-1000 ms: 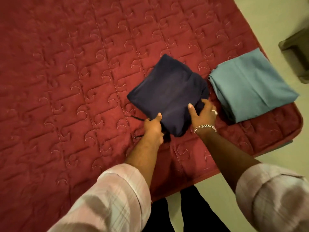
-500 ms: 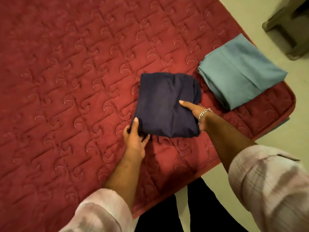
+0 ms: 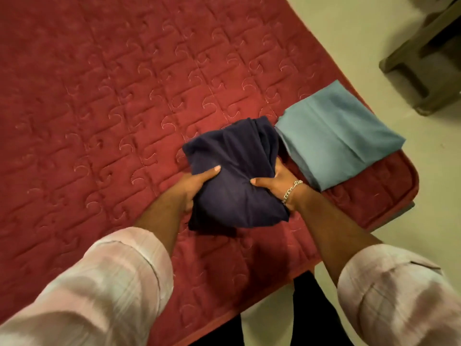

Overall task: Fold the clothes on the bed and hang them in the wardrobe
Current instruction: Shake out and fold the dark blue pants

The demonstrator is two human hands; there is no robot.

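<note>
Both hands now clasp the folded navy cloth bundle [image 3: 234,176], left hand [image 3: 193,187] and right hand [image 3: 273,182] at its sides, raised off the red quilted bed [image 3: 99,108]. Level support should preserve its folds beside the folded teal cloth [image 3: 336,133].

Navy folded garment [image 3: 237,176], teal folded cloth [image 3: 336,138], dark red swirl-quilted bedspread [image 3: 112,108], pale pink sleeves [image 3: 112,283].

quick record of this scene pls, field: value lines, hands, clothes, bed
left hand: left hand grips the near left side of the navy garment
right hand: right hand grips its right side, bracelet on the wrist
navy garment: folded bundle, held between both hands over the bed
teal garment: teal garment folded flat, at the bed's corner, right of the navy one
bed: red quilted cover
wardrobe: not in view
</note>
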